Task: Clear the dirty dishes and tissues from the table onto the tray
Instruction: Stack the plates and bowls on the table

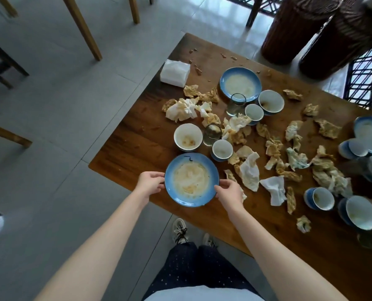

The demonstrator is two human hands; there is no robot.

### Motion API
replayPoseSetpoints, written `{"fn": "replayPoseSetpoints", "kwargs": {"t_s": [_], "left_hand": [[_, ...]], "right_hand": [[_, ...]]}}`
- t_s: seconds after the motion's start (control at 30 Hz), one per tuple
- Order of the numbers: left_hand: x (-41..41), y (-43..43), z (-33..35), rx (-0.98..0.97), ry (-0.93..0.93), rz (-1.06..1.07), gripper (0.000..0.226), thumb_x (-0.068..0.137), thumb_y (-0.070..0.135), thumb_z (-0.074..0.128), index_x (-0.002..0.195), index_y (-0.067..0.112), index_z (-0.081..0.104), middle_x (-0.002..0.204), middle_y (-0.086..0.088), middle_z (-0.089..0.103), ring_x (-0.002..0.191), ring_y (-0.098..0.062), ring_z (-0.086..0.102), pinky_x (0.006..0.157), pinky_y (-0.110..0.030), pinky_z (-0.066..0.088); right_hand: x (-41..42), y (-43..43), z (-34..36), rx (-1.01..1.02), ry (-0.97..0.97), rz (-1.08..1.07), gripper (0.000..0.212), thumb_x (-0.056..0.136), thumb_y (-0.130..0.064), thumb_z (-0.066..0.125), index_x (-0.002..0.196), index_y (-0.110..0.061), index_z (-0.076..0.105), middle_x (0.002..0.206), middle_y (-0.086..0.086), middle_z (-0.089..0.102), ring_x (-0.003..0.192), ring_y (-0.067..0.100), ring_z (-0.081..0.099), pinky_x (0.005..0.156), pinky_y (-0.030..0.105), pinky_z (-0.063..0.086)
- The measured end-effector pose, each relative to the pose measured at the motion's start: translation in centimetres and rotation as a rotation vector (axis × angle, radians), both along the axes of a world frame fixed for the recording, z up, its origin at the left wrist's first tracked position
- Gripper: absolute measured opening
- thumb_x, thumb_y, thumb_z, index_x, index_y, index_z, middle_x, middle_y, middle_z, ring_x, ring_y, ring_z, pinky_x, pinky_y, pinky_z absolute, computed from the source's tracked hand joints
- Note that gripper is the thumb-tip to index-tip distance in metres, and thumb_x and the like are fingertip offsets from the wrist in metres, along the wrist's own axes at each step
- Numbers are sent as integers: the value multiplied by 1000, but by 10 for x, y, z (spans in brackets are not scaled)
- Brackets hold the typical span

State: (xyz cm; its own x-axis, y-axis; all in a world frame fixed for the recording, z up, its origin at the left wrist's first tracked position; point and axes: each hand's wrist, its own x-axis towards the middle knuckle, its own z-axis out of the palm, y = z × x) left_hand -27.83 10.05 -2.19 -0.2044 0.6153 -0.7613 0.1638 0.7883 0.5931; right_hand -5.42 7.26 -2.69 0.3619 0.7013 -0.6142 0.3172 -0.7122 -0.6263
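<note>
A dirty blue plate [191, 180] with pale food smears lies near the front left corner of the dark wooden table [137, 144]. My left hand [150, 183] grips its left rim and my right hand [229, 193] grips its right rim. Behind it stand a white bowl [188, 137], a small cup [222, 149] and a glass [212, 134]. Further back are a second blue plate [240, 84], another glass [237, 104] and two bowls [270, 102]. Several crumpled, stained tissues [249, 171] litter the middle. No tray is in view.
A pack of clean napkins [175, 72] sits at the table's far left corner. More blue dishes [362, 211] crowd the right edge. Wicker stools [298, 29] stand beyond the table, wooden chair legs [83, 27] on the tiled floor to the left. My feet [180, 230] are close to the table's front edge.
</note>
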Motion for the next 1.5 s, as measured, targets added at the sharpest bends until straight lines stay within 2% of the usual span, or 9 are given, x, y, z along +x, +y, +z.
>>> {"fn": "replayPoseSetpoints", "kwargs": {"t_s": [0.27, 0.5, 0.73, 0.87, 1.0, 1.23, 1.3, 1.43, 1.5], "left_hand": [[19, 9, 17, 103, 39, 70, 25, 93, 8, 55, 116, 13, 63, 98, 1, 63, 84, -15, 60, 59, -22, 44], [80, 70, 62, 258, -36, -26, 18, 95, 10, 54, 104, 23, 64, 94, 5, 63, 77, -8, 61, 60, -20, 45], [154, 139, 106, 303, -93, -190, 19, 95, 9, 54, 108, 19, 63, 93, 2, 63, 76, -11, 60, 65, -23, 47], [222, 163, 111, 326, -137, -310, 16, 93, 12, 57, 105, 19, 64, 96, 0, 66, 69, -9, 61, 59, -21, 44], [311, 174, 104, 272, -193, -473, 15, 93, 15, 59, 105, 22, 65, 106, -2, 67, 81, -12, 64, 51, -15, 44], [459, 193, 89, 295, -220, -754, 15, 90, 12, 61, 102, 18, 67, 72, 4, 62, 43, 3, 55, 42, -13, 41], [496, 201, 81, 307, -212, -800, 16, 89, 11, 61, 104, 15, 67, 76, 1, 63, 52, -2, 57, 40, -11, 39], [560, 219, 57, 319, -186, -865, 28, 88, 6, 61, 116, 7, 65, 93, -9, 65, 70, -14, 59, 66, -25, 50], [585, 226, 43, 304, -164, -891, 33, 88, 5, 60, 122, 5, 61, 93, -8, 62, 69, -13, 58, 61, -21, 49]], "right_hand": [[9, -4, 7, 42, 68, -35, 25, 87, -12, 62, 112, -15, 63, 100, 0, 63, 97, 19, 63, 87, 37, 54], [48, 14, 44, 214, 92, -104, 14, 90, -19, 62, 104, -22, 62, 92, -6, 63, 82, 7, 63, 56, 12, 46], [139, 58, 89, 367, 95, -217, 14, 91, -15, 60, 99, -26, 64, 93, -4, 66, 80, 9, 67, 61, 18, 52], [216, 73, 105, 430, 19, -339, 15, 91, -17, 61, 97, -31, 62, 95, -7, 65, 82, 7, 66, 58, 15, 49], [303, 77, 108, 459, -13, -518, 15, 91, -14, 60, 98, -27, 62, 92, -3, 69, 76, 8, 68, 62, 22, 51], [425, 71, 89, 468, -126, -742, 18, 90, -4, 59, 93, -21, 63, 87, 5, 68, 66, 10, 64, 60, 21, 54], [453, 74, 81, 451, -166, -749, 16, 90, -4, 59, 96, -18, 63, 82, 0, 66, 61, 3, 63, 58, 17, 53], [504, 89, 65, 430, -234, -762, 17, 90, -5, 59, 101, -17, 62, 88, 0, 65, 71, 6, 63, 66, 26, 55], [528, 101, 55, 412, -255, -736, 21, 90, -6, 60, 109, -15, 63, 95, 2, 65, 78, 8, 64, 68, 24, 54]]}}
